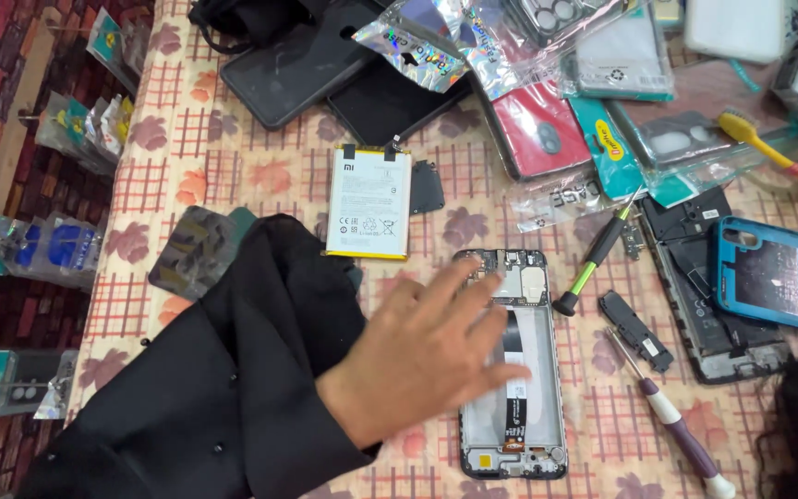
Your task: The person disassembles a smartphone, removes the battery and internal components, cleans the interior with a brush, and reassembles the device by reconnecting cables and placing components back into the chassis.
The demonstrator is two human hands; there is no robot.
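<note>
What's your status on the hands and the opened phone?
Left hand open, flat over the opened phone; right hand out of view. Battery out, lying beside the phone. Green-handled screwdriver just right of it, nothing blocking.

one battery [368, 201], two screwdrivers [595, 257], one opened phone [521, 370], one toothbrush [768, 146]

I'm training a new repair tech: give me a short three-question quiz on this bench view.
1. True or false: the battery sits inside the opened phone.
2. Which hand hovers over the opened phone? A) left hand B) right hand
3. Fill in: the screwdriver beside the phone has a black and ____ handle.

Key: 1 false, it lies on the cloth apart from the phone; 2 A, the left hand; 3 green.
</note>
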